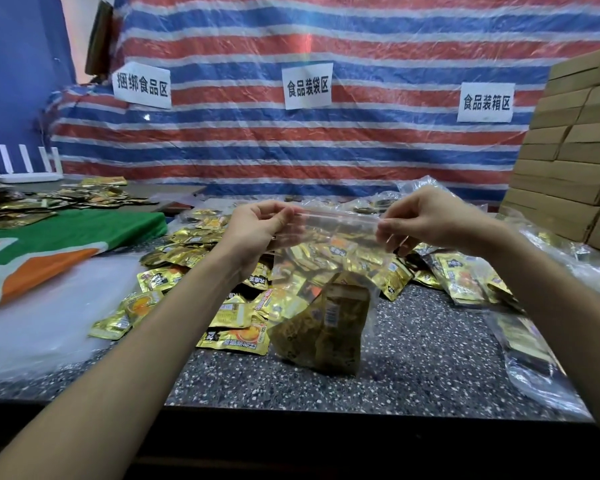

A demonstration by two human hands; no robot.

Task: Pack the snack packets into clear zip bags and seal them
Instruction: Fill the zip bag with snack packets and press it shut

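I hold a clear zip bag point(329, 244) up over the speckled table point(413, 368). My left hand point(257, 226) pinches the left end of its zip strip, and my right hand point(426, 220) pinches the right end. Gold snack packets point(326, 323) hang in the bag's bottom, which touches the table. A heap of loose gold snack packets point(194, 271) lies on the table behind and left of the bag.
Filled clear bags point(520, 337) lie at the right. White plastic sheeting point(49, 313) and a green and orange cloth point(59, 244) are at the left. Cardboard boxes point(575, 143) are stacked at the back right. A striped tarp point(291, 140) with paper signs hangs behind.
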